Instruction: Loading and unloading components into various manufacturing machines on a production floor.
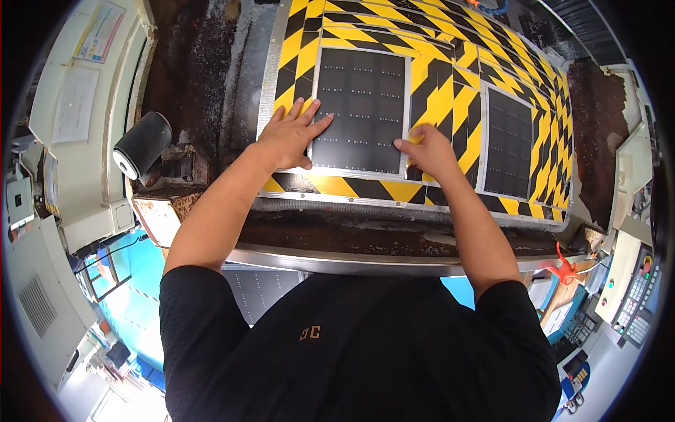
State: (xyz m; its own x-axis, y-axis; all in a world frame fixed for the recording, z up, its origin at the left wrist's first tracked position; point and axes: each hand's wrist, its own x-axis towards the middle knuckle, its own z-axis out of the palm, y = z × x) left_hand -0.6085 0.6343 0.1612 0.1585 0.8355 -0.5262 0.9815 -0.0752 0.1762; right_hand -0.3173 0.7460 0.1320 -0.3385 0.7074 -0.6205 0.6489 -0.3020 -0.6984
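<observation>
A dark rectangular panel (362, 105) with a grid of small dots lies in a recess of a yellow-and-black striped plate (439, 91). My left hand (290, 133) rests flat on the panel's left edge, fingers spread. At the panel's lower right corner my right hand (429, 149) presses down with its fingers curled on the edge. A second dark panel (508, 144) sits in the plate to the right, untouched.
The striped plate lies on a rusty machine bed (204, 77). A black roll with a white end (140, 145) stands at the left. A cream machine housing (77, 141) is far left, a control panel with buttons (633, 295) lower right, and a metal rail (351, 261) near my body.
</observation>
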